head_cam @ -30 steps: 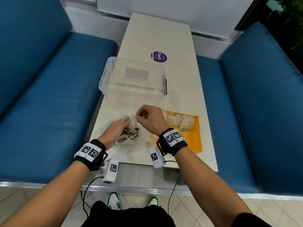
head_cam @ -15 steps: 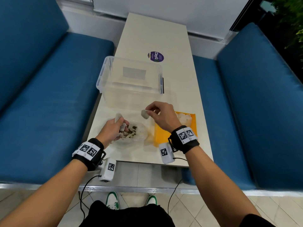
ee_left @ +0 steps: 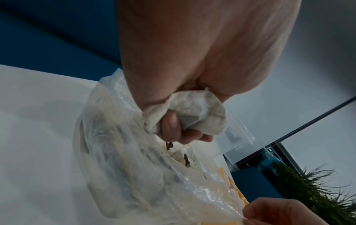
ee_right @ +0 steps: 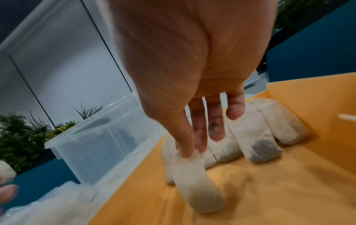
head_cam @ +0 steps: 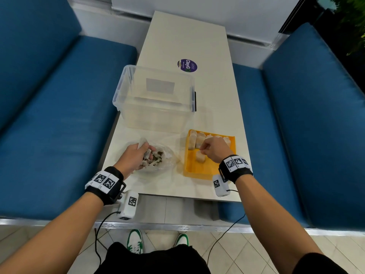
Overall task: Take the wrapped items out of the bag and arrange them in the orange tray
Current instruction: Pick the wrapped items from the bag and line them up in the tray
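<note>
While head view hides it, left hand (ee_left: 192, 64) grips a wrapped item (ee_left: 192, 112).

White wrapped item (ee_right: 196, 184) stands in orange tray (head_cam: 209, 169) before a row (ee_right: 256, 137); bag (head_cam: 167, 159) beside.

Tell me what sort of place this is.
Probably a café or restaurant booth, though an office lounge is possible. Blue padded benches flank a long cream table that bears a round purple sticker, and leafy plants grow behind glass at the far right.
</note>
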Demonstrator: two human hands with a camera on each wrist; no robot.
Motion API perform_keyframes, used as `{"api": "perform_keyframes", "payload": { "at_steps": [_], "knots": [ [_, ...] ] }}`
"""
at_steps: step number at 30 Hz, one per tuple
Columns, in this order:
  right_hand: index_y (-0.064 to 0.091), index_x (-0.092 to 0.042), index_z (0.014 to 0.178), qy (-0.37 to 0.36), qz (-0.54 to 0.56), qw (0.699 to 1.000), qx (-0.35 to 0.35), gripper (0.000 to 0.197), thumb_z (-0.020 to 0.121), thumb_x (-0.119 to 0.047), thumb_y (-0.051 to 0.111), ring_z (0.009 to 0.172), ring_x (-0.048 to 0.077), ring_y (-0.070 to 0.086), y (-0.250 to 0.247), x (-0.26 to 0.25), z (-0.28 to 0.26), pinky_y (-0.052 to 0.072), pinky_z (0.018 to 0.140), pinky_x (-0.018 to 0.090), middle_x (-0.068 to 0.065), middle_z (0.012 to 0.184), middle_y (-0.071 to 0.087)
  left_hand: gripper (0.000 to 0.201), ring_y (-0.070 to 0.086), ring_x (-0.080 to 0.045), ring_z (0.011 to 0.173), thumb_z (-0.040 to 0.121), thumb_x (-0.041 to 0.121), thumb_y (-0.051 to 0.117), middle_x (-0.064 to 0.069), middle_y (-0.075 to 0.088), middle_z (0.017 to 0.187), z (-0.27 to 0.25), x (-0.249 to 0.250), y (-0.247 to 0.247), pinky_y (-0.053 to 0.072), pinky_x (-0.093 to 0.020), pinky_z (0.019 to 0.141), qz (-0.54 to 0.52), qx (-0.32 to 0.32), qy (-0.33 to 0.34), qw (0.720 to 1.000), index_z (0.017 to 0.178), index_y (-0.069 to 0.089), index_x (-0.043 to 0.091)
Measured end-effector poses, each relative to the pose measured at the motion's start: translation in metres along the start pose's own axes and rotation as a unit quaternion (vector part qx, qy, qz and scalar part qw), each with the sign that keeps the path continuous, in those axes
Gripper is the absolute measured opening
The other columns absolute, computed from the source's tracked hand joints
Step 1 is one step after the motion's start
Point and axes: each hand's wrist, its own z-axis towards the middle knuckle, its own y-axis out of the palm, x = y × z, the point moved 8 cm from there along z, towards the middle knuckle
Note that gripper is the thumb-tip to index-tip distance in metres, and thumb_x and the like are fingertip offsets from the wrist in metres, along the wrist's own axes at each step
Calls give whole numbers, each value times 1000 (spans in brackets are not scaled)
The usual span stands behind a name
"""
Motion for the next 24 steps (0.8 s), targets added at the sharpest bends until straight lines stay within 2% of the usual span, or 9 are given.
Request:
{"api": "perform_keyframes", "payload": {
  "at_steps": [3,6,8,14,18,20,22,24],
  "knots": [
    [71,-28,84,11,-15,1000,19,9,88,-20,71,90,19,64,-5,-1,9,55,84,35,-1,93,69,42,44,-10,46,111,33,41,-11,61,83,2,2,-1,35,-18,41,-2,5,0,1000,111,71,3],
    [74,-25,89,22,-29,999,39,10,90,-20,66,87,19,65,-13,-4,16,50,72,30,-1,91,69,42,43,-9,44,112,33,40,-9,61,80,3,3,-2,34,-18,40,-7,7,1,1000,110,71,3],
    [75,-24,92,31,-36,997,54,14,91,-18,62,87,19,65,-17,-4,19,47,69,27,0,97,70,42,43,-10,45,112,32,40,-9,60,79,4,3,-2,34,-17,40,-11,7,0,1000,109,71,4],
    [74,-23,99,35,-54,995,77,16,93,-18,61,88,18,61,-21,-4,26,43,69,26,1,105,70,41,43,-13,50,112,33,41,-8,61,81,8,2,-2,34,-18,40,-8,3,-5,1000,109,70,5],
    [74,-20,105,33,-51,994,91,17,95,-17,61,95,22,64,-22,-3,27,48,73,29,3,107,69,41,44,-13,52,111,36,41,-7,61,80,9,2,-2,35,-19,42,-1,0,-5,1000,107,71,8],
    [74,-17,106,27,-34,993,108,17,96,-17,61,96,23,64,-25,-4,26,52,77,32,5,107,67,41,48,-17,60,111,38,42,-6,61,81,10,1,-2,36,-19,44,8,1,-4,1000,107,72,10],
    [74,-17,104,12,-2,990,140,15,96,-17,62,95,23,64,-31,-6,22,53,78,33,4,104,67,43,49,-20,66,110,41,43,-5,60,81,10,0,-2,37,-19,45,15,-2,-4,1000,107,72,11],
    [74,-17,98,-25,40,984,172,12,94,-15,63,88,17,63,-39,-19,17,53,78,31,2,99,67,43,46,-16,60,109,44,44,-4,57,80,9,1,1,36,-18,45,21,-14,-2,1000,106,73,12]
  ]
}}
